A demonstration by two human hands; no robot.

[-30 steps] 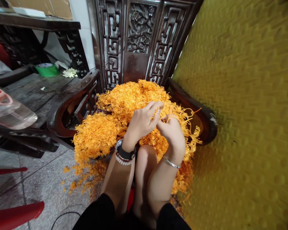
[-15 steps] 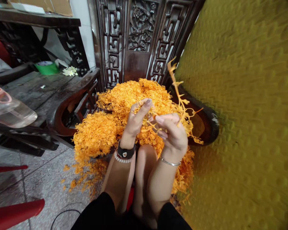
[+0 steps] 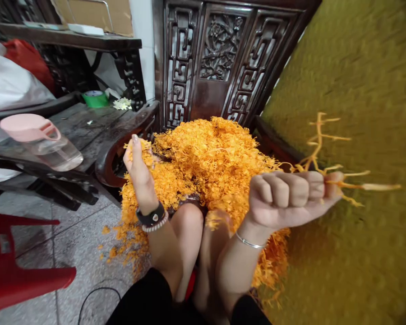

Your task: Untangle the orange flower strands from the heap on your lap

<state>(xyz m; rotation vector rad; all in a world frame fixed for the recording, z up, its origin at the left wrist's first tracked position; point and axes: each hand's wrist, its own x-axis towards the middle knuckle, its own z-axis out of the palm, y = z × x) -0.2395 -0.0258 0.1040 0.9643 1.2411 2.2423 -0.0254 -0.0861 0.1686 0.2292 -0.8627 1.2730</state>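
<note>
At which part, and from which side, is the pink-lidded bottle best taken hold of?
Probably by the loop handle on the lid of the bottle, coming from the side of the orange heap: the loop juts that way and has an opening.

Two hands [image 3: 140,178] [image 3: 287,194], one bottle [image 3: 54,152]

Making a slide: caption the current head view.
Right hand holds branching orange stems; left hand near heaped orange threadlike pieces.

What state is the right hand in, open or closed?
Closed: the right hand is curled into a fist, with an orange stem poking out beyond it.
</note>
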